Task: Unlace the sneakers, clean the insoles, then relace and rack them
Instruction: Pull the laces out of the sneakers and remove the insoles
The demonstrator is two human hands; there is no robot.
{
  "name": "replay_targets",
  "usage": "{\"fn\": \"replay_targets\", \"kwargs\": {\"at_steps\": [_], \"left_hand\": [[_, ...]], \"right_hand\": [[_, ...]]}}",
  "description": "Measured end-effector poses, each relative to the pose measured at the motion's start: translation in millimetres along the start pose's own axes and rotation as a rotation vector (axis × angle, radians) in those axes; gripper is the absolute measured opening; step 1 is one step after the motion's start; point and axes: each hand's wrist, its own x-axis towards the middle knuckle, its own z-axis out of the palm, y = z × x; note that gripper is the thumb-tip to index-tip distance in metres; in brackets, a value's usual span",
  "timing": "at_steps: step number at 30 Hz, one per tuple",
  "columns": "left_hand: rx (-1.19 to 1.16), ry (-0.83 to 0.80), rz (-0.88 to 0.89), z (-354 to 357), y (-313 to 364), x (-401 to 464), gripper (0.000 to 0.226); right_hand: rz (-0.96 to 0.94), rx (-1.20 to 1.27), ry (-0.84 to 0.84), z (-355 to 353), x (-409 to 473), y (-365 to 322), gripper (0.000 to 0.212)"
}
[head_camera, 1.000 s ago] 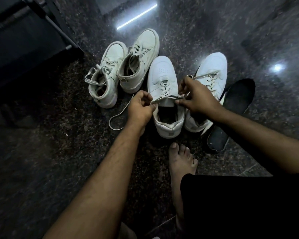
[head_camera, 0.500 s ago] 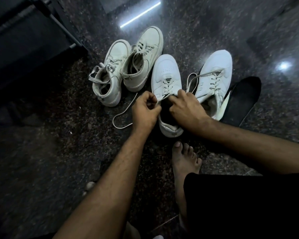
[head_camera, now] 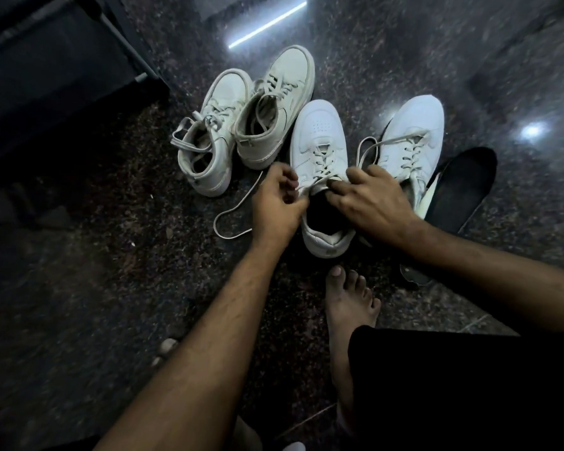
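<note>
The left hand (head_camera: pixel 275 206) curls its fingers and pinches the lace (head_camera: pixel 238 219) of the white sneaker (head_camera: pixel 319 138). The right hand (head_camera: pixel 372 196) rests spread fingers on its tongue.

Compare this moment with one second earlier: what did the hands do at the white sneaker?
The right hand left the lace pulled taut beside the far sneaker and now rests across the white sneaker at its tongue. The left hand stays pinching the lace. The high-top pair and black insole lie unchanged.

You see two white low sneakers (head_camera: pixel 318 141), two cream high-tops (head_camera: pixel 215 131), a black insole (head_camera: pixel 463 187), a dark speckled floor (head_camera: pixel 79 288).
</note>
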Motion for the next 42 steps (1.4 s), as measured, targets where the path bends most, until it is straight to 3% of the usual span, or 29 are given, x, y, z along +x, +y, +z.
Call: {"fn": "replay_targets", "kwargs": {"at_steps": [3,5,10,13,16,19,21,24,28,30,32,35,37,38,42], "left_hand": [[0.412,-0.056,0.246,8.7,13.3,-7.7,0.047],[0.578,-0.125,0.312,13.6,20.6,-8.9,0.055],[0.736,-0.164,0.183,16.1,23.0,10.6,0.042],[0.753,-0.127,0.198,18.8,24.8,15.7,0.023],[0.733,-0.133,0.218,15.7,21.4,18.5,0.02],[0.71,-0.163,0.22,9.6,22.8,26.4,0.021],[0.662,-0.184,0.173,6.1,25.2,32.7,0.025],[0.524,-0.248,0.069,-1.7,27.7,38.3,0.032],[0.135,-0.36,-0.253,-15.6,25.0,33.7,0.04],[0.096,-0.347,-0.27,-16.5,20.9,31.2,0.038],[0.129,-0.309,-0.24,-14.2,20.4,28.8,0.03],[0.141,-0.29,-0.23,-11.9,21.5,26.8,0.03],[0.087,-0.299,-0.276,-13.4,17.9,27.5,0.03],[0.053,-0.307,-0.298,-14.4,16.4,28.0,0.029],[0.027,-0.324,-0.311,-13.5,16.6,28.3,0.026]], "right_hand": [[0.065,0.135,0.116,-0.8,5.3,10.8,0.023],[0.154,0.278,0.224,0.4,8.4,14.6,0.011],[0.405,0.583,0.26,4.4,0.9,20.0,0.015],[0.281,0.526,0.345,-3.6,-3.4,16.7,0.011],[-0.081,0.422,0.235,-9.7,-9.4,7.4,0.018],[-0.188,0.41,-0.138,-11.5,2.4,-5.5,0.03],[-0.249,0.261,-0.405,-8.1,13.8,-8.6,0.027],[-0.336,0.22,-0.391,-3.2,19.8,-4.6,0.043],[-0.391,0.243,-0.392,5.6,24.0,-2.5,0.056],[-0.352,0.25,-0.431,3.1,27.4,-3.2,0.062],[-0.312,0.281,-0.364,5.3,29.3,-2.9,0.055],[-0.235,0.321,-0.306,-12.8,28.9,-8.5,0.01],[-0.189,0.424,-0.175,-11.8,29.0,-8.4,0.033],[-0.142,0.461,-0.227,-6.2,30.2,-9.8,0.03],[-0.129,0.236,-0.276,9.9,34.1,-12.7,0.008]]}}
